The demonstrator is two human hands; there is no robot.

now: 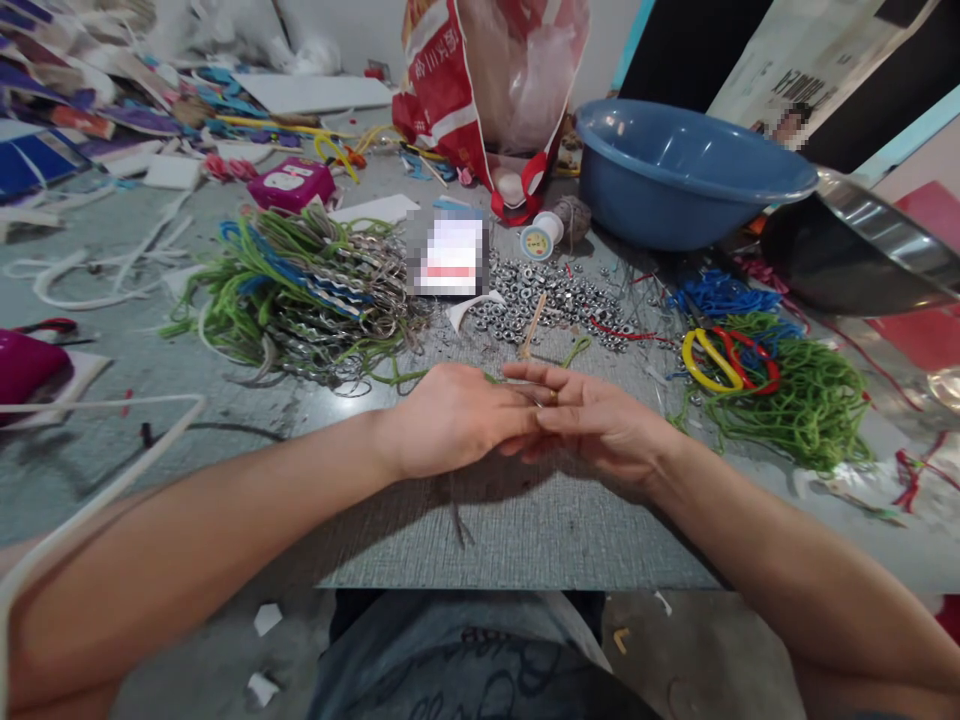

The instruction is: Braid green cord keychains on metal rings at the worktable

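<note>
White strip [109, 496] crosses lower left. Centre: left hand [450, 418], fingers pinching grey cord [456, 515]; right hand [600, 422], grip unclear. Upper right, blue basin [652, 205]; top centre, red bag [441, 92] holding clear plastic [532, 85].

Forearms [247, 515] angle inward — the curled left hand [454, 420] meeting the loosely cupped right hand [611, 425].

Grey table [525, 545]: cord bundle [300, 285] left; small metal pieces [564, 298] centre; blue basin [660, 215], green cords [806, 405] right.
</note>
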